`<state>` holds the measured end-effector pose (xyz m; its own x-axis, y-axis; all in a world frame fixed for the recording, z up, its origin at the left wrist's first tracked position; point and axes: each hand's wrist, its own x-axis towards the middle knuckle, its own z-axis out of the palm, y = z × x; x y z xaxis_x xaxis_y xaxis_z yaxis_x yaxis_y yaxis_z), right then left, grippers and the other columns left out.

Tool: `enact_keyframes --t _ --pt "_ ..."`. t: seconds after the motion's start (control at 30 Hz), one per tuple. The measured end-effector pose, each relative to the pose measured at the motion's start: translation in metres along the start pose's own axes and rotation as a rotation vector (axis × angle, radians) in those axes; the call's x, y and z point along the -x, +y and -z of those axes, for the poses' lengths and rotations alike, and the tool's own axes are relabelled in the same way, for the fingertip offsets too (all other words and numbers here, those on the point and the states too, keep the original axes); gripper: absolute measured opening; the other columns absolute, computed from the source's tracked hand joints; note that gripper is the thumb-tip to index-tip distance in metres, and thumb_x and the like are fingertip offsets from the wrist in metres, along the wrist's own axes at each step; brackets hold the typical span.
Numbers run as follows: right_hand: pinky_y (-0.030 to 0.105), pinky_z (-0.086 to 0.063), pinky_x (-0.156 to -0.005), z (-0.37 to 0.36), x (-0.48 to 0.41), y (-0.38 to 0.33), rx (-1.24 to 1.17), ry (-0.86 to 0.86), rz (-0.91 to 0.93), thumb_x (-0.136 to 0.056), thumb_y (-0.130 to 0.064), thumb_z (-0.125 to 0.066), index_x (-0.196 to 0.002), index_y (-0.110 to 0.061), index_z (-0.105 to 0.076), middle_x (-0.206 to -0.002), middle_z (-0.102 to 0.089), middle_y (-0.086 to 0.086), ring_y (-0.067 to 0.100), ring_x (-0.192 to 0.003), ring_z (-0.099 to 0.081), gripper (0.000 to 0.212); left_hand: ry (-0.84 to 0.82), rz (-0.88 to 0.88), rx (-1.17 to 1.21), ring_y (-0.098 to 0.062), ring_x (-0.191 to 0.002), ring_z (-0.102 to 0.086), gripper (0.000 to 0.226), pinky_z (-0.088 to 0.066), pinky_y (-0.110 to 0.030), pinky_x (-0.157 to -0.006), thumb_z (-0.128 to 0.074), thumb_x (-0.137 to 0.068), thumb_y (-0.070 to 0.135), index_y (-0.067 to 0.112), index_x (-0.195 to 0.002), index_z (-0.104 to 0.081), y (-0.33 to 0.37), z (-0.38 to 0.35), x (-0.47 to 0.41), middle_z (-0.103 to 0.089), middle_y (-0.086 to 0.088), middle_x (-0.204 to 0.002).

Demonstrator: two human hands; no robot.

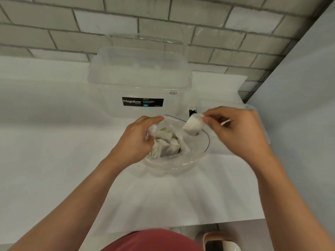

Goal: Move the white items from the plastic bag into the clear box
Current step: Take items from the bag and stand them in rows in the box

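A clear plastic bag (192,156) lies open on the white table, holding several white block-shaped items (165,144). My left hand (137,138) grips the bag's left rim and holds it open. My right hand (237,129) pinches one white item (193,125) just above the bag's right rim. Behind the bag stands the clear box (139,82) with a black "Megabox" label; it has no lid on and looks to have nothing in it.
A clear lid (226,104) lies to the right of the box, partly behind my right hand. A white paper sheet (181,196) covers the table under the bag. A tiled wall is behind, and a pale wall panel (299,87) closes the right side.
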<state>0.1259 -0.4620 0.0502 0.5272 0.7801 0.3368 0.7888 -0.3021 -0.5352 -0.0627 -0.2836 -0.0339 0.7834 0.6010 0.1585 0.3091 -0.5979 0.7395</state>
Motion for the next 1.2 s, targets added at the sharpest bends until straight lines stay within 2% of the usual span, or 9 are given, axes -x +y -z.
enact_keyframes --t 0.1,0.23,0.3,0.43,0.53,0.63,0.87,1.07,1.2 --pt "0.007 -0.044 -0.065 0.027 -0.018 0.016 -0.060 0.175 -0.048 -0.091 -0.029 -0.073 -0.094 -0.030 -0.078 -0.080 -0.069 -0.028 -0.001 -0.078 -0.066 0.006 0.014 0.007 -0.016 0.005 -0.081 -0.053 0.062 -0.035 -0.002 -0.072 -0.058 -0.087 -0.003 0.032 -0.137 -0.054 -0.001 0.001 0.002 -0.058 0.016 -0.120" --pt "0.011 -0.044 -0.069 0.024 -0.051 0.055 0.063 0.189 -0.079 -0.091 -0.027 -0.072 -0.095 -0.027 -0.078 -0.081 -0.072 -0.018 0.001 -0.069 -0.062 0.008 0.032 0.014 -0.004 -0.001 -0.080 -0.054 0.062 -0.036 -0.004 -0.068 -0.059 -0.086 -0.005 0.034 -0.134 -0.056 0.000 0.001 0.004 -0.059 0.016 -0.117" --pt "0.023 -0.050 -0.073 0.011 -0.065 0.078 0.165 0.092 -0.122 -0.091 -0.029 -0.070 -0.096 -0.029 -0.078 -0.085 -0.074 -0.014 0.003 -0.071 -0.064 0.009 0.046 0.013 -0.012 -0.004 -0.084 -0.055 0.062 -0.037 -0.004 -0.068 -0.060 -0.086 -0.004 0.036 -0.133 -0.056 0.001 0.001 0.004 -0.059 0.019 -0.115" --pt "0.038 -0.057 -0.082 -0.025 -0.078 0.114 0.252 -0.244 -0.200 -0.089 -0.028 -0.068 -0.089 -0.034 -0.077 -0.088 -0.074 -0.012 0.019 -0.093 -0.065 0.011 0.067 0.026 -0.022 -0.005 -0.084 -0.056 0.062 -0.038 -0.004 -0.069 -0.062 -0.086 -0.004 0.038 -0.132 -0.056 0.004 0.003 0.007 -0.057 0.026 -0.113" --pt "0.038 -0.058 -0.085 -0.048 -0.082 0.130 0.263 -0.517 -0.228 -0.082 -0.024 -0.071 -0.069 -0.041 -0.072 -0.082 -0.072 -0.016 0.016 -0.089 -0.066 0.021 0.081 0.035 -0.019 -0.007 -0.086 -0.057 0.062 -0.039 -0.004 -0.070 -0.062 -0.086 -0.005 0.036 -0.132 -0.057 0.004 0.002 0.008 -0.058 0.025 -0.113" --pt "0.036 -0.057 -0.087 -0.066 -0.086 0.141 0.271 -0.630 -0.255 -0.080 -0.025 -0.076 -0.071 -0.040 -0.072 -0.085 -0.071 -0.015 0.014 -0.092 -0.066 0.018 0.085 0.044 -0.020 -0.007 -0.085 -0.057 0.061 -0.039 -0.006 -0.070 -0.062 -0.086 -0.004 0.036 -0.131 -0.058 0.005 0.001 0.010 -0.059 0.023 -0.113" --pt "0.034 -0.056 -0.085 -0.082 -0.091 0.152 0.288 -0.576 -0.337 -0.080 -0.031 -0.077 -0.085 -0.036 -0.077 -0.100 -0.071 -0.008 0.020 -0.095 -0.064 0.007 0.088 0.042 -0.039 -0.006 -0.084 -0.057 0.062 -0.039 -0.005 -0.068 -0.061 -0.086 -0.005 0.037 -0.132 -0.057 0.006 -0.001 0.009 -0.059 0.023 -0.113" --pt "0.037 -0.058 -0.082 -0.083 -0.086 0.155 0.277 -0.558 -0.331 -0.079 -0.033 -0.074 -0.073 -0.039 -0.073 -0.095 -0.072 -0.007 0.021 -0.092 -0.066 0.008 0.072 0.026 -0.041 -0.004 -0.081 -0.056 0.063 -0.038 -0.005 -0.068 -0.062 -0.085 -0.006 0.034 -0.133 -0.057 0.006 -0.001 0.007 -0.059 0.020 -0.112" --pt "0.038 -0.057 -0.086 -0.059 -0.079 0.143 0.249 -0.411 -0.334 -0.077 -0.040 -0.074 -0.074 -0.041 -0.070 -0.093 -0.074 -0.009 0.021 -0.095 -0.066 0.006 0.056 0.013 -0.051 -0.001 -0.080 -0.055 0.063 -0.037 -0.005 -0.069 -0.062 -0.085 -0.004 0.034 -0.135 -0.056 0.006 0.002 0.005 -0.059 0.018 -0.114"
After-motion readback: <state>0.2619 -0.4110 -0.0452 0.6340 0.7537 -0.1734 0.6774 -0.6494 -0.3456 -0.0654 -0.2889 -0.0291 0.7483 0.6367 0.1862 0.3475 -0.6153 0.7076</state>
